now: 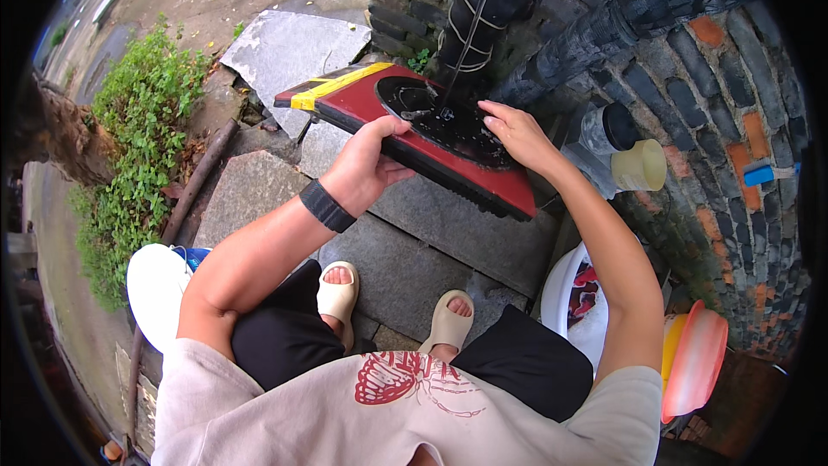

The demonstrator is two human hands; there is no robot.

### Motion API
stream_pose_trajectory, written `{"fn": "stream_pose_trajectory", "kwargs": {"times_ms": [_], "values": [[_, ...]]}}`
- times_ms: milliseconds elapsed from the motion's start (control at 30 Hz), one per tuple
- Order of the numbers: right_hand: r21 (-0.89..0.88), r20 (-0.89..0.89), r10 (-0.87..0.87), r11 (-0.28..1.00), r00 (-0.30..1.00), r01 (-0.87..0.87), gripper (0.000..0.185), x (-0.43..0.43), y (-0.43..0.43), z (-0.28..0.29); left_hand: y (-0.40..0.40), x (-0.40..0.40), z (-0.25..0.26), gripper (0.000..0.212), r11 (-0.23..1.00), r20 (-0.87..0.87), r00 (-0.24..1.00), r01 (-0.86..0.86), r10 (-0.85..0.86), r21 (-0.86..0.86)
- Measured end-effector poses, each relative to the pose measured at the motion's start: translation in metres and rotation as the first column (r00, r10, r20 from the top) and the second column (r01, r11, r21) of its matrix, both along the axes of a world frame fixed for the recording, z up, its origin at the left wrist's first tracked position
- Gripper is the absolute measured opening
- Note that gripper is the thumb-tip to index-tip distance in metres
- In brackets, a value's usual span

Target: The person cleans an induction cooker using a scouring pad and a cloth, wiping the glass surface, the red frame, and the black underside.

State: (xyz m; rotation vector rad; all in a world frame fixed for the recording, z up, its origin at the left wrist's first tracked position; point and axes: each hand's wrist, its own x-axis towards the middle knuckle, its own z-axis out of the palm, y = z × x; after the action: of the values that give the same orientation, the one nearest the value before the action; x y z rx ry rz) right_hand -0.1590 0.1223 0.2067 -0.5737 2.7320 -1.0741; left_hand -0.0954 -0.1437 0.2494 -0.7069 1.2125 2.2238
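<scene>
My left hand [365, 171] grips the near edge of a red and black board [475, 178], its thumb on top and its fingers underneath. Yellow tape crosses the board's left end. A round black plate [446, 118] is set in its upper face and looks wet. From above, a thin stream [477, 16], apparently water, falls onto the plate. My right hand [522, 137] lies flat over the plate's right side with fingers extended; whether it presses on it cannot be told. The board is held tilted above the stone slabs [414, 259].
Right of my legs stands a white tub [557, 285] with red cloth and suds, beside an orange-and-white basin [702, 362]. A brick wall [698, 142], wrapped pipes [582, 45], plastic containers [637, 165] and a blue brush [760, 175] are at right. A white lid [152, 291] is at left.
</scene>
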Motion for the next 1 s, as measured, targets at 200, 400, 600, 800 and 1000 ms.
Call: {"fn": "stream_pose_trajectory", "kwargs": {"times_ms": [200, 400, 600, 800, 1000], "values": [[-0.047, 0.166, -0.055, 0.997, 0.985, 0.064, 0.039, -0.031, -0.053, -0.017, -0.003, 0.010, -0.014, 0.021, 0.999, -0.030, 0.999, 0.032, -0.032, -0.012], [-0.241, 0.108, 0.284, 0.937, 0.953, -0.252, 0.059, -0.009, -0.093, -0.019, 0.009, 0.003, -0.005, 0.023, 0.997, -0.020, 0.999, 0.049, -0.051, -0.054], [0.148, 0.153, 0.239, 0.954, 0.959, -0.262, 0.067, -0.019, -0.064, -0.020, 0.006, 0.007, -0.009, 0.023, 0.995, -0.037, 0.996, 0.083, -0.085, -0.054], [-0.131, -0.014, 0.308, 0.943, 0.951, -0.307, 0.067, -0.006, -0.085, -0.026, 0.004, 0.010, -0.011, 0.023, 0.995, -0.038, 0.996, 0.078, -0.081, -0.070], [-0.135, -0.141, 0.479, 0.857, 0.866, -0.496, 0.066, 0.032, -0.083, 0.015, -0.003, 0.010, -0.013, 0.024, 0.995, -0.061, 0.994, 0.084, -0.088, -0.061]]}}
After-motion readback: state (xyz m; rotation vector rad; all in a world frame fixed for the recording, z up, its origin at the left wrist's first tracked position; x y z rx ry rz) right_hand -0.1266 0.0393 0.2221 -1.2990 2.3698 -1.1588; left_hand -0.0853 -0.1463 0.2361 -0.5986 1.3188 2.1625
